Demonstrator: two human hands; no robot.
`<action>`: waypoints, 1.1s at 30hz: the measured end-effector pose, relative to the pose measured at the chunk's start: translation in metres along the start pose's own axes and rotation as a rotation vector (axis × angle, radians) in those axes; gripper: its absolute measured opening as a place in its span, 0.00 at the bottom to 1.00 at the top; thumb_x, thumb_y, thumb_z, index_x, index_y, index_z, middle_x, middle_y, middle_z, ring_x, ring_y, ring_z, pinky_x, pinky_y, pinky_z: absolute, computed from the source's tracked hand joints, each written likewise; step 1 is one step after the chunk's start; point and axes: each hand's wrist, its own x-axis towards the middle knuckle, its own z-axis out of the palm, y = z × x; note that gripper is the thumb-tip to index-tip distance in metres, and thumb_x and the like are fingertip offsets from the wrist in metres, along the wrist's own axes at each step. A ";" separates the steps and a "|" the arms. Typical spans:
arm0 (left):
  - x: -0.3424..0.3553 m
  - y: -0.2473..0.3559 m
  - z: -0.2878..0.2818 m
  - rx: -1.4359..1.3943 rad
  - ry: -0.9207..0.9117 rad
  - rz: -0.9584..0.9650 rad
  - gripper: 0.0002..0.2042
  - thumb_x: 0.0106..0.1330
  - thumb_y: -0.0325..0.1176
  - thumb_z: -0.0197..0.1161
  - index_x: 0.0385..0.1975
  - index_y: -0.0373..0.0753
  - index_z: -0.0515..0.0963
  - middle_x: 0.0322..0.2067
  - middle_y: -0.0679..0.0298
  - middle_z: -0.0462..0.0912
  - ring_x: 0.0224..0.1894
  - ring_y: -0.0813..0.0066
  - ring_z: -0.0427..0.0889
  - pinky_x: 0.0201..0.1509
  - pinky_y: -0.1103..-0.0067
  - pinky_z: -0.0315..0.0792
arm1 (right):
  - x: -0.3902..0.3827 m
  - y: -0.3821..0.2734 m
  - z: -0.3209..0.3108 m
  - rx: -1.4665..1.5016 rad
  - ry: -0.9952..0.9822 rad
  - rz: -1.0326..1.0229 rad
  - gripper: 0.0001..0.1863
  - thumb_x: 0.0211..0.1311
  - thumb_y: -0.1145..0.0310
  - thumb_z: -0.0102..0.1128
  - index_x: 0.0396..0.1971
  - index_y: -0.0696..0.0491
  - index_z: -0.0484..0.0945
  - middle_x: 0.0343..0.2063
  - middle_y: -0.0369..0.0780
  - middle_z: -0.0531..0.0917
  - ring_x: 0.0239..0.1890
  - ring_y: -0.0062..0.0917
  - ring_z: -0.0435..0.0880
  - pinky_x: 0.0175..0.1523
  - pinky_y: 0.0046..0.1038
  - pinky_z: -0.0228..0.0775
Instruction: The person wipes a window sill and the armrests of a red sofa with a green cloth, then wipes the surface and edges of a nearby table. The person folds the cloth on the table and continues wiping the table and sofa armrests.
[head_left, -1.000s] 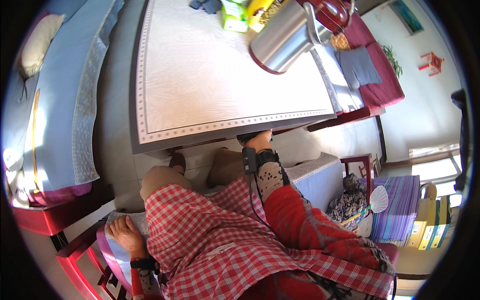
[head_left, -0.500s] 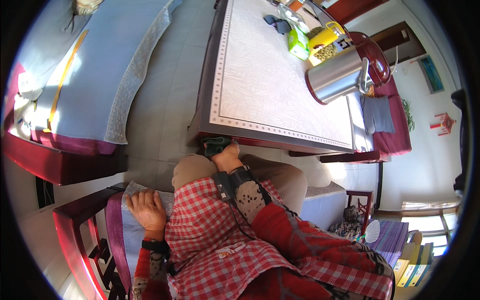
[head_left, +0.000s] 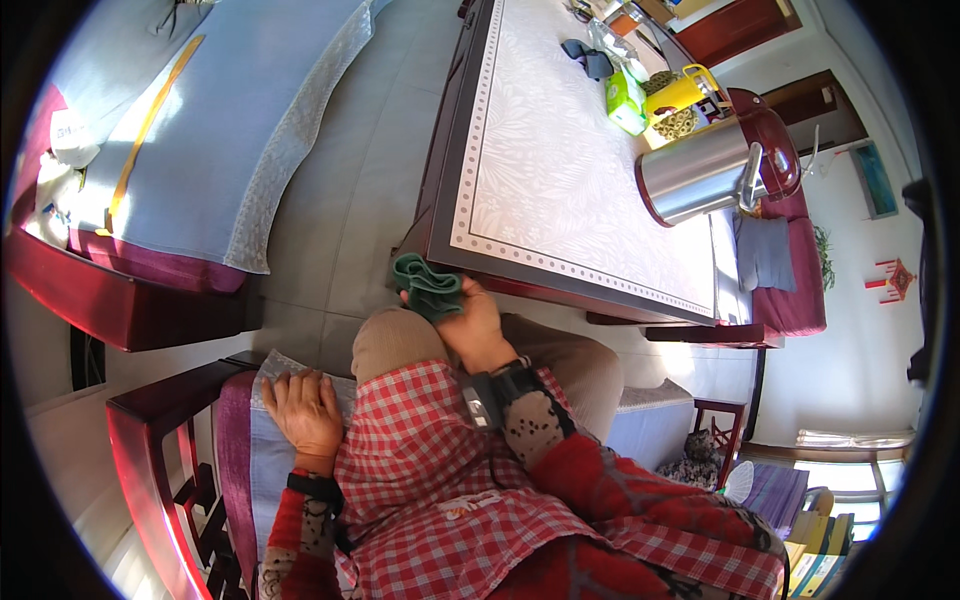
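A folded dark green cloth is gripped in my right hand, just above my knee. The cloth is by the near left corner of the table, close to its dark edge; I cannot tell whether they touch. My left hand lies flat, fingers stretched out, on the blue-grey seat cover to the left of my lap. A red-and-white checked apron covers my lap.
On the table stand a steel thermos pot, a yellow bottle, a green tissue pack and dark blue items. A covered sofa is at the left. A wooden armrest borders my seat.
My right hand has lifted slightly and turned, with the green cloth now showing more fully beside the table corner. The view has shifted a little; my left hand stays on the seat.
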 end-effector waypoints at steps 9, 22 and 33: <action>0.001 0.000 0.001 0.024 -0.020 0.004 0.10 0.70 0.36 0.60 0.40 0.39 0.85 0.44 0.63 0.86 0.57 0.54 0.78 0.76 0.52 0.52 | 0.068 0.016 -0.060 -0.077 0.250 0.101 0.15 0.74 0.71 0.54 0.57 0.59 0.76 0.55 0.48 0.82 0.59 0.45 0.80 0.69 0.56 0.70; 0.007 -0.001 0.001 0.113 -0.144 -0.074 0.12 0.70 0.38 0.57 0.40 0.39 0.85 0.46 0.62 0.86 0.60 0.52 0.77 0.78 0.51 0.48 | 0.129 0.032 -0.197 -1.416 -0.130 0.054 0.26 0.73 0.64 0.61 0.66 0.58 0.72 0.59 0.47 0.82 0.59 0.41 0.82 0.69 0.38 0.70; 0.012 0.003 0.003 0.225 -0.295 -0.145 0.15 0.70 0.42 0.55 0.41 0.41 0.86 0.47 0.63 0.85 0.63 0.50 0.74 0.78 0.51 0.44 | 0.138 0.049 -0.238 -0.346 0.276 0.420 0.24 0.73 0.66 0.61 0.65 0.58 0.73 0.61 0.45 0.81 0.62 0.38 0.79 0.71 0.38 0.67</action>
